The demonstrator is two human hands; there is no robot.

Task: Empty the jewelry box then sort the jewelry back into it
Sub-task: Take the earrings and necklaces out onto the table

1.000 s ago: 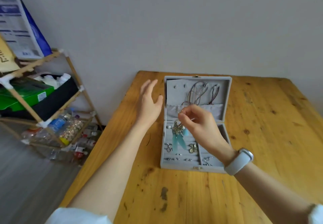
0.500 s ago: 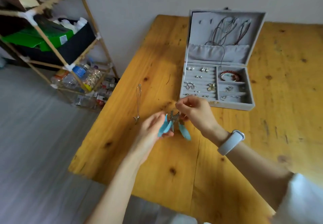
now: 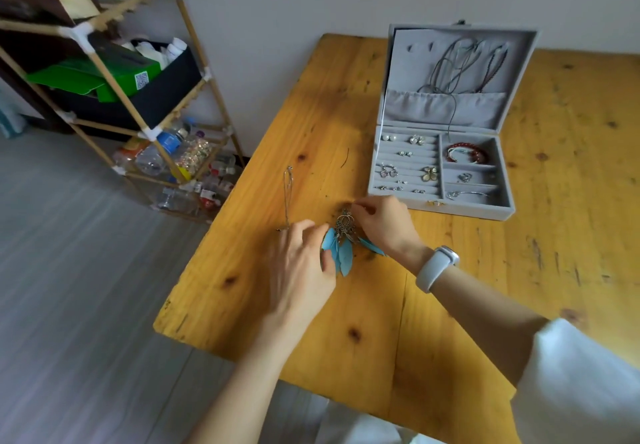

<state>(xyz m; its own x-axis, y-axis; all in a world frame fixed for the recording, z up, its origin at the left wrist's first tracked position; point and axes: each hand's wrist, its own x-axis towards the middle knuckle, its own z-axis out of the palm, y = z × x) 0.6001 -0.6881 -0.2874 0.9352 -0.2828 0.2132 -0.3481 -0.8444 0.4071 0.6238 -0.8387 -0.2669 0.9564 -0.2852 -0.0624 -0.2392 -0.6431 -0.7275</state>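
Observation:
The grey jewelry box (image 3: 498,213) stands open on the wooden table (image 3: 571,201), with cords hanging in its lid, small earrings and rings in the left rows and a red bracelet (image 3: 467,154) in a right compartment. In front of the box, my right hand (image 3: 384,225) pinches the metal top of the blue feather earrings (image 3: 341,246) just above the table. My left hand (image 3: 301,267) touches the feathers from the left, fingers loosely bent. A thin silver necklace (image 3: 288,194) lies on the table to the left.
A bamboo shelf rack (image 3: 138,104) with boxes, bottles and jars stands on the floor left of the table. The table's left and near edges are close to my hands. A white wall runs behind the box.
My right hand carried the feather earrings out of the box to the table in front of it. My left hand came down to meet them. The camera tilted downward.

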